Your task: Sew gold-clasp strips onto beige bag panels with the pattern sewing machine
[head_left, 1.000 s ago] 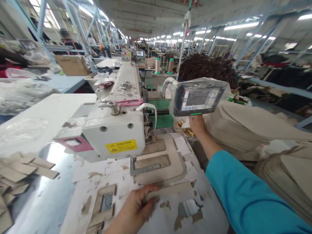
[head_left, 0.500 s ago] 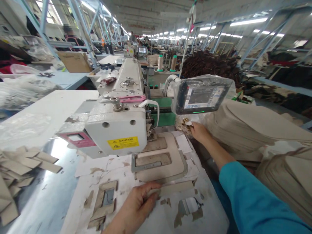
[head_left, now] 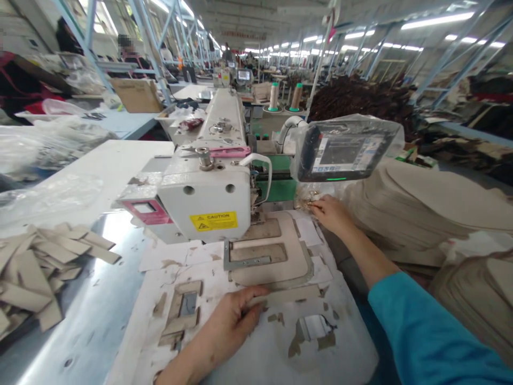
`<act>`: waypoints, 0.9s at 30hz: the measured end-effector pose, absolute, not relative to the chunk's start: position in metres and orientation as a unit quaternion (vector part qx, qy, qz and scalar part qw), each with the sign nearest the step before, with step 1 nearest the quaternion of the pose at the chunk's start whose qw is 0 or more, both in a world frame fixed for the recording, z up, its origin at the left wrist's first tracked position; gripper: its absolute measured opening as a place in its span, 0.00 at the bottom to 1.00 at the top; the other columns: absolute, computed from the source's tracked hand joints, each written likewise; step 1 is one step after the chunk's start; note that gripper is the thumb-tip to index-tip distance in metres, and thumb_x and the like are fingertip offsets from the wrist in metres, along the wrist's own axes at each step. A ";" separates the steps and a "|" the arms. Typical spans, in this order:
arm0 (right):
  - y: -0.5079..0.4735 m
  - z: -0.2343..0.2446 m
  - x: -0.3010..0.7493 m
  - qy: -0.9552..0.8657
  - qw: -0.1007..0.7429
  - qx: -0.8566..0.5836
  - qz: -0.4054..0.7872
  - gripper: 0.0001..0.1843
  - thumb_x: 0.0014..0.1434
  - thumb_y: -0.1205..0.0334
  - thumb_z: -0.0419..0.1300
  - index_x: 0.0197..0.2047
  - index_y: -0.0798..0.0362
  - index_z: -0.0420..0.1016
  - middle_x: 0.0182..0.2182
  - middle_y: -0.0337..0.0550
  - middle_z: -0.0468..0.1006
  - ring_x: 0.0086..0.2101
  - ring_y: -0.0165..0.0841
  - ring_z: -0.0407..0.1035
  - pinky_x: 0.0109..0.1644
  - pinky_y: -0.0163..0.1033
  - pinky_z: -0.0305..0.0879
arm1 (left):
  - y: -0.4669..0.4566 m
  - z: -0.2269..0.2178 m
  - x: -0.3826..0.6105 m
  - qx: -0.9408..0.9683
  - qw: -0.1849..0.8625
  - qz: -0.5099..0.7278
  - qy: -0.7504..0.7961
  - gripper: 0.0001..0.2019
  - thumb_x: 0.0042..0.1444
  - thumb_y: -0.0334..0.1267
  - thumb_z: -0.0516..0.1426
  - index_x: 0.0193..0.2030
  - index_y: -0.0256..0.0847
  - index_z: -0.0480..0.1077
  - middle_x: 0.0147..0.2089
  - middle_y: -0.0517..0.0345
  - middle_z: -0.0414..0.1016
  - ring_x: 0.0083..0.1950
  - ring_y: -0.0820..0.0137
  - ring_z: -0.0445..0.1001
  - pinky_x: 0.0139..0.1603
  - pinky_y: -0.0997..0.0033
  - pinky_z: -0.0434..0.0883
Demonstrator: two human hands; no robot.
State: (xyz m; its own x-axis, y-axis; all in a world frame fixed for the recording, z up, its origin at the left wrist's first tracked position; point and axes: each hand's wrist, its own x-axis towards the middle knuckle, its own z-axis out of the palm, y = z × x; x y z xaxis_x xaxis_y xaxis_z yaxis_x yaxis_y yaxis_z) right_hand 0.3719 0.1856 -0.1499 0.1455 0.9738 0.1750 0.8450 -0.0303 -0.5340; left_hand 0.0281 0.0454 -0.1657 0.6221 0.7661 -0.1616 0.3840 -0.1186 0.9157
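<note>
My left hand (head_left: 236,315) pinches the left end of a beige strip (head_left: 290,295) between thumb and fingers, above the white work plate (head_left: 224,369). At the plate's far right, my right hand (head_left: 329,212) has its fingertips together at a clear plastic bag (head_left: 304,193) of small gold-coloured metal pieces; what it grips there is too small to make out. Between the hands, a larger beige panel (head_left: 260,275) with rounded corners lies under a metal clamp frame (head_left: 226,255). The sewing machine head (head_left: 200,192), with a yellow caution label, stands just behind it.
Loose beige strips (head_left: 44,272) are heaped on the metal table at left. A plastic-wrapped control screen (head_left: 340,152) overhangs my right hand. Stacked beige panels (head_left: 425,208) rise at right. Pink-handled snips (head_left: 230,152) rest on the machine. Two thread cones (head_left: 274,97) stand behind.
The view has shifted slightly, so the scene sits further right. My right hand's fingers have moved lower onto the gold-coloured pieces. My left hand still holds the strip in about the same place.
</note>
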 end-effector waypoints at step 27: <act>0.056 -0.163 0.276 -0.358 0.495 -0.463 0.643 0.12 0.51 0.53 0.68 0.32 0.50 0.72 0.35 0.42 0.80 0.31 0.33 0.74 0.35 0.40 0.71 | 0.048 -0.166 0.032 0.367 0.714 0.442 0.399 0.16 0.41 0.41 0.71 0.32 0.34 0.75 0.23 0.65 0.68 0.23 0.81 0.61 0.25 0.80 0.59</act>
State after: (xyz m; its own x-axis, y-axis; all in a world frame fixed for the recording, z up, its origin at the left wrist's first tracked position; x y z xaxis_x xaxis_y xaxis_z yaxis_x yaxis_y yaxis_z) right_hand 0.2758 0.0561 -0.1626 -0.0828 0.9669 -0.2414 -0.3053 -0.2552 -0.9174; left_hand 0.0324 0.0476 -0.1663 0.2896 0.9250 -0.2459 -0.3384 0.3393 0.8777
